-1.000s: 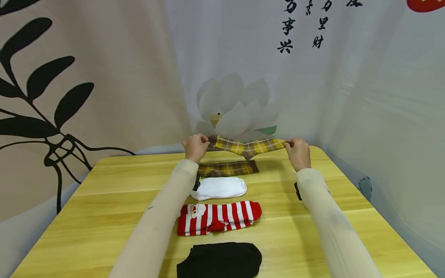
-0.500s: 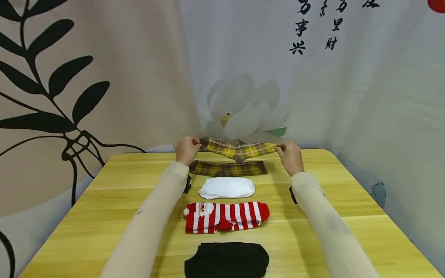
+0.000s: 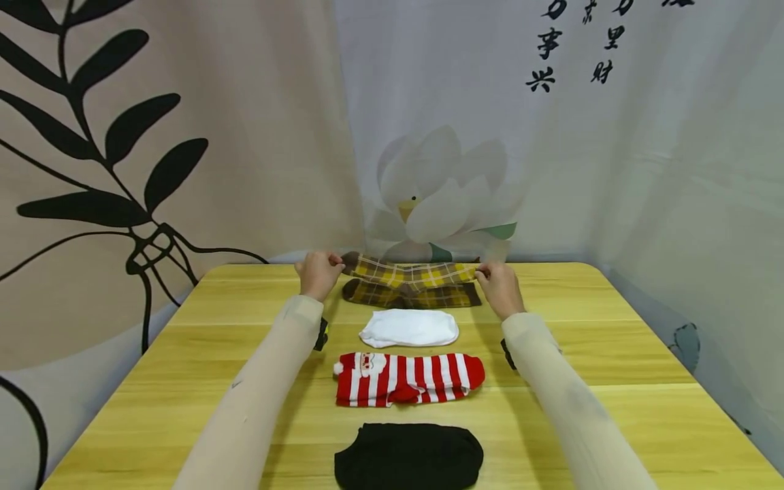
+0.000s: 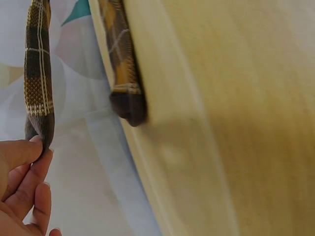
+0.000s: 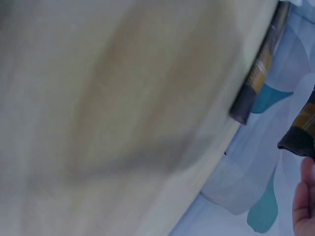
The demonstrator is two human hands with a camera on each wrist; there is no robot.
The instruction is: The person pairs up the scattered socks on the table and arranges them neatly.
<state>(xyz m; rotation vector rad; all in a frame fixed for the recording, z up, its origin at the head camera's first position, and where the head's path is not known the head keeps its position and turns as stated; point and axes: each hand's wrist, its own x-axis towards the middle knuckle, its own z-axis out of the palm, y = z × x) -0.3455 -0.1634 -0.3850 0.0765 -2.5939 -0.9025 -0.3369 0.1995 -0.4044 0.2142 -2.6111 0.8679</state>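
My left hand (image 3: 320,273) pinches the dark brown toe of a yellow-and-brown plaid sock (image 3: 422,274). At its other end, my right hand (image 3: 499,289) pinches the cuff. The sock stretches sideways between both hands, sagging a little in the middle. Just below it in the head view, a matching plaid sock (image 3: 369,292) lies flat near the table's far edge, partly covered by the held one. The left wrist view shows thumb and fingertips on the held sock's toe (image 4: 40,130). Only part of the right hand (image 5: 304,199) enters the right wrist view, beside the dark cuff (image 5: 298,141).
Nearer on the wooden table (image 3: 588,408) lie a white sock (image 3: 409,328), a red-and-white striped sock (image 3: 410,381) with a Santa face, and a black sock (image 3: 409,457), in one column. A printed curtain (image 3: 294,136) hangs behind the table.
Both hands have lowered the held plaid sock, bringing it over the matching one on the table. It has also shifted left relative to that sock. The head view has turned slightly left.
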